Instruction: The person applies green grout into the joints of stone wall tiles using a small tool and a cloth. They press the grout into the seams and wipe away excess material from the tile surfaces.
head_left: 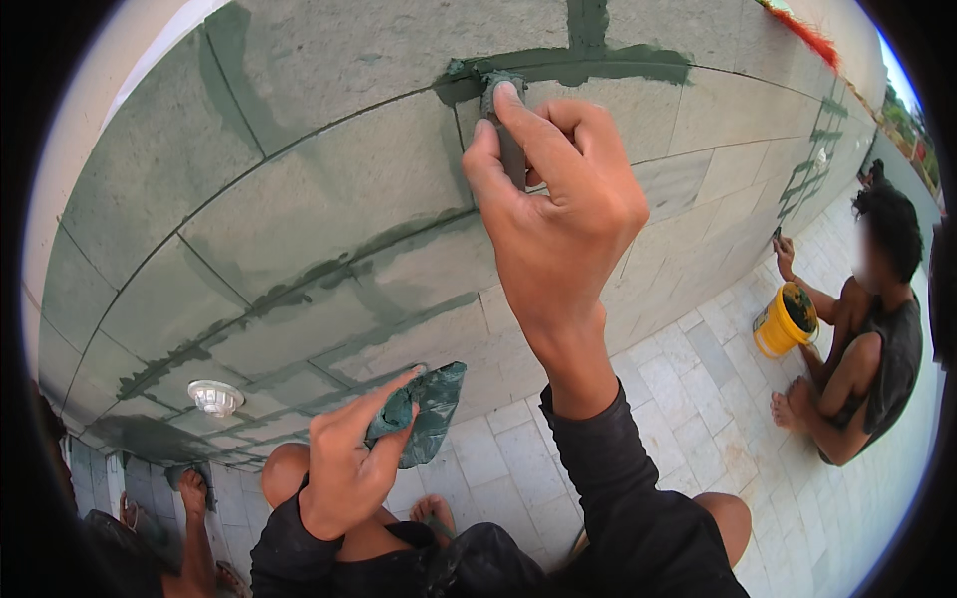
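My right hand [568, 204] is raised to the pale stone-tiled wall [329, 189]. Its thumb and fingers pinch a small flat grey scraper [512, 157], whose upper end is smeared with green paste and meets a tile joint. A wet green band of grout [608, 68] runs along that joint to the right. Lower down, my left hand [347, 453] is closed on a thin, paste-coated green sheet [439, 414], whose exact kind I cannot make out. A lump of green grout [395, 411] sits on it beside my fingers.
A white round fitting [216, 398] sticks out of the wall at lower left. On the right, a person [877, 369] squats by the wall with a yellow bucket [776, 329] of dark paste. Another person's hand [194, 490] works at lower left. Pale paving [658, 389] covers the floor.
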### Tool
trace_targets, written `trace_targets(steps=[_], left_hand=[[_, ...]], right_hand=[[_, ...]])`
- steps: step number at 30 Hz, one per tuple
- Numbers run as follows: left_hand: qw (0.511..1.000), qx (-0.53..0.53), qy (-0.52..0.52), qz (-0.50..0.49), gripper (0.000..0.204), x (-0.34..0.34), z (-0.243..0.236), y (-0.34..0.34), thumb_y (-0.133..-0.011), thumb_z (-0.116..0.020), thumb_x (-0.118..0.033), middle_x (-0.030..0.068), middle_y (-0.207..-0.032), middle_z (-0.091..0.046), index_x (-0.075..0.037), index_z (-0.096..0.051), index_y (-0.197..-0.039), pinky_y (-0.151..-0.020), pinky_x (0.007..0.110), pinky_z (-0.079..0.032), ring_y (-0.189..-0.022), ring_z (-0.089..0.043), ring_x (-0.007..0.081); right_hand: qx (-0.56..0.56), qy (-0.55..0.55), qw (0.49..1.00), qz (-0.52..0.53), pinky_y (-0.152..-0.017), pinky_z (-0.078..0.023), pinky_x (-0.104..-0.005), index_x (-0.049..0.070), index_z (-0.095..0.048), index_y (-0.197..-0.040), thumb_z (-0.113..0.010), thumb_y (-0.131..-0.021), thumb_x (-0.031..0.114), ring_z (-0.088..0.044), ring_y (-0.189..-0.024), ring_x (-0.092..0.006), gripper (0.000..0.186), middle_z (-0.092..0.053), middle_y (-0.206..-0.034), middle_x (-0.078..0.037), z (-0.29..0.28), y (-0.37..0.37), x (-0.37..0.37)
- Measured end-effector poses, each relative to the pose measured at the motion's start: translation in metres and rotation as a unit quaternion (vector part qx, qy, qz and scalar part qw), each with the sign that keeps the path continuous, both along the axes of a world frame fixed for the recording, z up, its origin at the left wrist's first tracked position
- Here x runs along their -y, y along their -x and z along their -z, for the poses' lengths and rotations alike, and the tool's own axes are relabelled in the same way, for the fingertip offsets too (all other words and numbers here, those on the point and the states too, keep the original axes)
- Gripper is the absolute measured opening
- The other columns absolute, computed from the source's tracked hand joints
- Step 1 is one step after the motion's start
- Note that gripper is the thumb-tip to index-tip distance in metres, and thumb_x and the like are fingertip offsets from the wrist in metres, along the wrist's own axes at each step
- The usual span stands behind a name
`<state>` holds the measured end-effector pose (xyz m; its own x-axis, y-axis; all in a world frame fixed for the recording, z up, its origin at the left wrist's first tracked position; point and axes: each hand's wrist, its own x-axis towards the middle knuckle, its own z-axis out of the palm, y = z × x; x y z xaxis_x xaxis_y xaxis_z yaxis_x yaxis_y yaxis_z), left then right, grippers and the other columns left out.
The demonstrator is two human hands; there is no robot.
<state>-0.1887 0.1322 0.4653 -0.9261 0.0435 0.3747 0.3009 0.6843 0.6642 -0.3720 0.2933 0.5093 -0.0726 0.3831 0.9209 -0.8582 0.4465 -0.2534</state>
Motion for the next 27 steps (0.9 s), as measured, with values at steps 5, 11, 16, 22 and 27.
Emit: trace_targets(steps=[5, 11, 16, 22, 27], left_hand=[[1.0, -0.03, 0.0, 0.0, 0.037, 0.0, 0.006, 0.003, -0.087, -0.069, 0.007, 0.0254, -0.103, -0.076, 0.007, -0.071, -0.124, -0.082, 0.031, -0.057, -0.092, -0.078, 0.0283], [0.999, -0.034, 0.006, 0.016, 0.041, -0.002, 0.003, 0.0, -0.085, -0.069, 0.009, 0.0266, -0.106, -0.076, 0.006, -0.071, -0.125, -0.081, 0.032, -0.058, -0.093, -0.078, 0.0326], [0.999, -0.03, -0.001, -0.013, 0.032, -0.003, 0.007, 0.003, -0.088, -0.07, 0.004, 0.0219, -0.095, -0.077, 0.008, -0.072, -0.12, -0.08, 0.029, -0.056, -0.085, -0.076, 0.0208], [0.999, -0.035, 0.002, -0.008, 0.036, -0.001, 0.007, 0.003, -0.087, -0.069, 0.006, 0.023, -0.096, -0.077, 0.006, -0.072, -0.123, -0.078, 0.03, -0.056, -0.084, -0.076, 0.0222], [0.999, -0.037, 0.011, 0.014, 0.043, -0.001, 0.006, 0.004, -0.085, -0.069, 0.009, 0.0253, -0.1, -0.076, 0.005, -0.07, -0.128, -0.077, 0.032, -0.058, -0.087, -0.078, 0.0288]], right_hand=[[0.09, 0.008, 0.995, -0.052, -0.056, -0.045, -0.0192, -0.005, -0.08, -0.105, -0.08, -0.08, 0.002, -0.058, -0.062, -0.0053, 0.026, -0.069, -0.076, -0.002, -0.003, -0.012, -0.019], [0.141, 0.052, 0.975, -0.163, -0.061, -0.049, -0.0184, -0.011, -0.078, -0.099, -0.079, -0.078, 0.005, -0.058, -0.064, -0.0041, 0.026, -0.067, -0.069, -0.001, -0.04, -0.023, -0.013], [0.174, 0.06, 0.952, -0.244, -0.053, -0.045, -0.028, -0.006, -0.062, -0.065, -0.069, -0.079, 0.006, -0.054, -0.046, -0.0124, 0.02, -0.054, -0.045, -0.008, -0.049, -0.041, 0.003], [0.203, 0.04, 0.933, -0.295, -0.059, -0.047, -0.0185, -0.011, -0.077, -0.105, -0.08, -0.082, 0.005, -0.059, -0.064, -0.0042, 0.029, -0.068, -0.073, -0.002, -0.03, -0.035, -0.005], [0.114, 0.085, 0.96, -0.242, -0.062, -0.053, -0.0194, -0.005, -0.078, -0.115, -0.082, -0.085, -0.001, -0.063, -0.072, -0.0064, 0.031, -0.072, -0.09, -0.005, -0.004, -0.022, -0.018]])
